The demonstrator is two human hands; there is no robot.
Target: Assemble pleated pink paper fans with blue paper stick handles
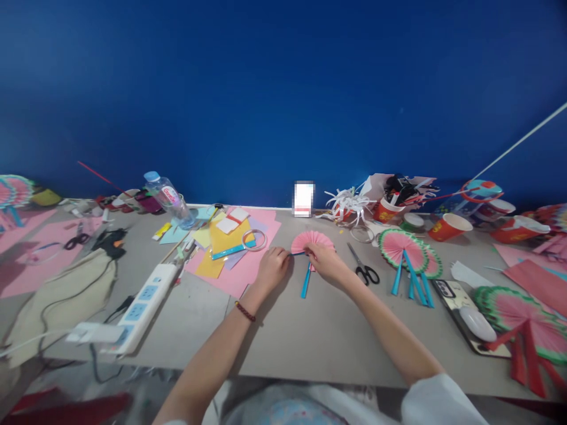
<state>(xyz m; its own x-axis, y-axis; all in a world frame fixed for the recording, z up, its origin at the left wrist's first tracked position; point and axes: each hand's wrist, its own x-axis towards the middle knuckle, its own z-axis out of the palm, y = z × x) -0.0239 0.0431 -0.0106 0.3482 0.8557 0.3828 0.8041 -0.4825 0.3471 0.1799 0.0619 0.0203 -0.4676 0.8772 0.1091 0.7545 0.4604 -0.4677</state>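
A pink pleated paper fan (312, 239) is spread in a half circle on the table in front of me. One blue handle (306, 282) points down toward me, and another blue strip runs sideways toward my left hand. My left hand (273, 265) has its fingers curled at the outer end of that sideways strip. Over the fan's lower centre, my right hand (326, 262) pinches the paper where the folds meet; its fingertips partly cover that spot. Scissors (364, 268) with black handles lie just right of my right hand.
Finished green-edged fans (404, 251), a phone (456, 307) with a white mouse (477, 323) and red paper cups (449, 227) are at right. Left are coloured papers (221, 236), a tape roll (254, 239), a bottle (170, 200) and a power strip (146, 307). A blue wall stands behind.
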